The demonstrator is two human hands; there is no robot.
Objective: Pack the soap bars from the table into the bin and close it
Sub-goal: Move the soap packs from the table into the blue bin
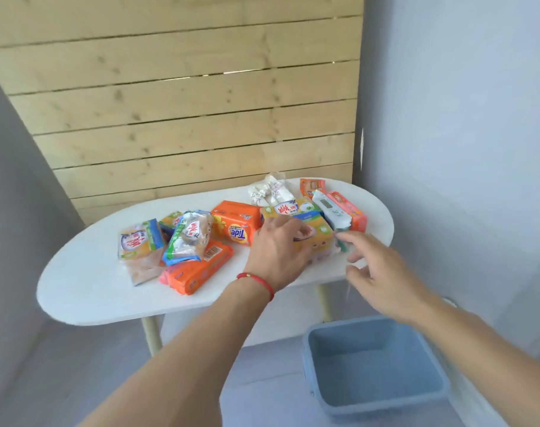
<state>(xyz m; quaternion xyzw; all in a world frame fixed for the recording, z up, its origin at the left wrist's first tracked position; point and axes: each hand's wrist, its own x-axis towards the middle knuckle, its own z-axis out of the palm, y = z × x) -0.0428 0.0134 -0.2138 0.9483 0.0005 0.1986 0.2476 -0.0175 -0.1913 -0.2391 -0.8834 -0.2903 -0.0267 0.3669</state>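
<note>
Several wrapped soap bars lie on the white oval table (87, 291). Among them are an orange Tide pack (236, 224), a yellow multi-pack (315, 226), a white-and-green pack (330, 214), a pink pack (350, 212) and a long orange pack (198, 272). My left hand (278, 254), with a red cord at the wrist, rests on the yellow multi-pack with its fingers curling over the front. My right hand (376, 272) hovers beside the table's right end, fingers spread and blurred, close to the white-and-green pack. The blue bin (376, 396) stands open and empty on the floor at the lower right.
A wooden slat panel (185, 103) stands behind the table. A white bundle (270, 189) lies at the table's back edge. Grey walls close in on the left and right. The table's pale legs (151, 334) stand beside the bin. No lid is in view.
</note>
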